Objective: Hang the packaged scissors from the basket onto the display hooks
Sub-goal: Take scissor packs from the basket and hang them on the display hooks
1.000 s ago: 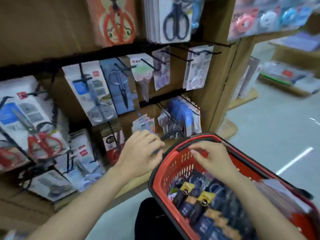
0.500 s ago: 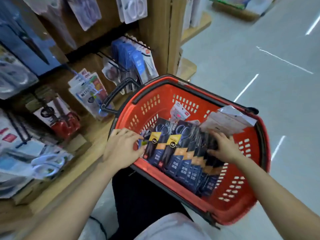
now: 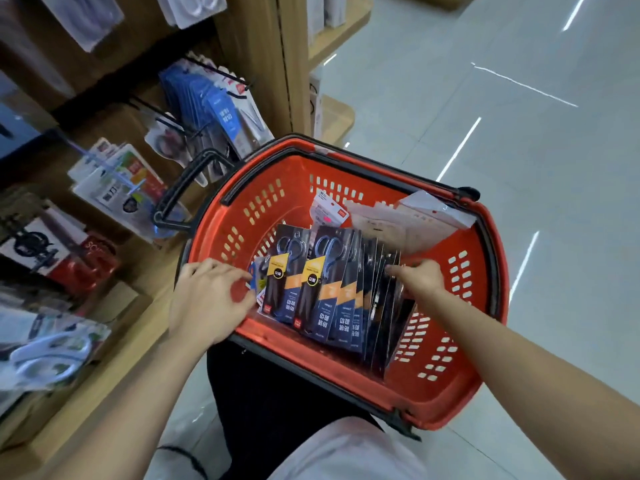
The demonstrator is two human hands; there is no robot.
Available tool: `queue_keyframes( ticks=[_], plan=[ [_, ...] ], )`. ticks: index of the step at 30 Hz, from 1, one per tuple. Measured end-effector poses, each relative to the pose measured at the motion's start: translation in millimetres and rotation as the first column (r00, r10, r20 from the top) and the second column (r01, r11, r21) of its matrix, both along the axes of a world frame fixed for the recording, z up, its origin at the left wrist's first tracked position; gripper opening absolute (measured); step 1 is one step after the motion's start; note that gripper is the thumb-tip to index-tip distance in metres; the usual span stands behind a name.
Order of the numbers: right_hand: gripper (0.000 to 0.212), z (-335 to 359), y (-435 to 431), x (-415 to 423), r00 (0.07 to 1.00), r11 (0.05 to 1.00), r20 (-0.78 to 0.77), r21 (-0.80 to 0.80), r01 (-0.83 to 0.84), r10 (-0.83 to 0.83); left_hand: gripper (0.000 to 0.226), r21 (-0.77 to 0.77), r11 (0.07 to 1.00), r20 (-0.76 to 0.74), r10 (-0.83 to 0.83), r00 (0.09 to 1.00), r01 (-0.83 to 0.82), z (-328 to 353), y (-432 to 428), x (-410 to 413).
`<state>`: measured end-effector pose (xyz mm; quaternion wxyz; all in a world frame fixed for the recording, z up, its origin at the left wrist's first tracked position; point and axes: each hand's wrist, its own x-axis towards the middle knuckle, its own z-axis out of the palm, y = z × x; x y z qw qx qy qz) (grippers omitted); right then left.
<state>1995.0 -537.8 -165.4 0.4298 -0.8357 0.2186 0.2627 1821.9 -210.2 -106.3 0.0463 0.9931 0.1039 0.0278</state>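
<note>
One basket (image 3: 460, 386), many scissor packs (image 3: 317, 289)

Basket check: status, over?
Left hand on basket rim. Right hand fingering the scissor packs, none lifted. Nothing in the way.

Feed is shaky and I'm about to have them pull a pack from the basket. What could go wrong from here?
1. The right hand is pushed into a tight fanned row of dark scissor packs; it may well lift several at once or spill some.
2. The red basket seems propped on the lap, steadied by the left hand at its rim; letting go could tip it.
3. The black handle lies close to packs hanging on the lower hooks and might snag them.
</note>
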Motion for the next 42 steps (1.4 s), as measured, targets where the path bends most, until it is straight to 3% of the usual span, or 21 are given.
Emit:
queue_keyframes(
  ticks=[2, 6, 8, 13, 16, 27, 29, 31, 33, 35, 37, 40, 42],
  plan=[
    [0.060, -0.7, 11.2, -11.4, 0.995, 0.995, -0.028, -0.013, -0.101, 0.100, 0.046, 0.004, 1.000, 0.000, -0.006, 1.000, 0.006, 0.1, -0.6, -0.6],
    [0.104, -7.9, 33.9, -28.4, 0.988, 0.986, -0.068, 0.111, -0.128, 0.136, 0.047, 0.003, 1.000, 0.008, -0.007, 1.000, 0.007, 1.1, -2.2, -0.5],
    [0.123, -20.0, 49.5, -38.9, 0.981, 0.983, -0.068, 0.042, -0.178, 0.181, 0.046, 0.006, 1.000, 0.016, -0.007, 1.000, 0.007, 2.0, -3.3, -0.6],
    [0.132, -36.6, 78.0, -53.4, 0.991, 0.982, -0.051, -0.140, -0.127, 0.121, 0.047, -0.014, 1.000, 0.018, -0.001, 1.000, 0.001, 2.7, -4.6, 0.0],
    [0.132, -36.1, 66.5, -51.1, 0.991, 0.984, 0.049, -0.130, -0.119, 0.126, 0.045, -0.017, 1.000, 0.033, 0.001, 0.999, -0.001, 2.7, -4.0, -0.5],
    [0.109, -24.4, 48.7, -39.9, 0.988, 0.976, 0.066, 0.156, -0.149, 0.140, 0.032, -0.014, 1.000, 0.047, 0.008, 0.999, -0.008, 2.9, -3.8, -0.1],
    [0.099, -12.7, 42.8, -27.7, 0.991, 0.974, 0.119, 0.223, 0.029, -0.056, 0.032, -0.016, 1.000, 0.047, 0.009, 0.999, -0.008, 3.1, -3.5, -0.4],
    [0.101, 4.7, 30.9, -10.9, 0.921, 0.940, 0.230, 0.206, 0.271, -0.316, 0.032, -0.016, 1.000, 0.058, 0.012, 0.998, -0.011, 2.9, -2.9, -0.4],
    [0.109, 15.2, 17.9, 2.4, 0.855, 0.912, 0.323, 0.201, 0.357, -0.406, 0.032, -0.024, 1.000, 0.061, 0.013, 0.998, -0.012, 4.0, -3.0, -0.1],
    [0.100, 17.3, 12.9, 3.3, 0.858, 0.924, 0.353, 0.216, 0.314, -0.374, 0.032, -0.033, 0.999, 0.059, 0.012, 0.998, -0.010, 4.5, -3.1, -0.1],
    [0.079, 13.8, 11.6, 1.7, 0.881, 0.956, 0.380, 0.192, 0.223, -0.282, 0.032, -0.035, 0.999, 0.051, 0.009, 0.999, -0.007, 5.2, -4.0, -0.5],
    [0.025, 13.3, 15.0, 2.7, 0.884, 1.000, 0.467, -0.028, 0.003, 0.010, 0.035, -0.039, 0.999, 0.046, 0.001, 0.999, 0.001, 4.6, -4.5, -1.6],
    [0.016, 9.6, 16.1, 1.2, 0.820, 0.959, 0.508, -0.234, -0.162, 0.263, 0.035, -0.044, 0.999, 0.050, -0.003, 0.999, 0.005, 4.9, -3.8, -2.2]
  ],
)
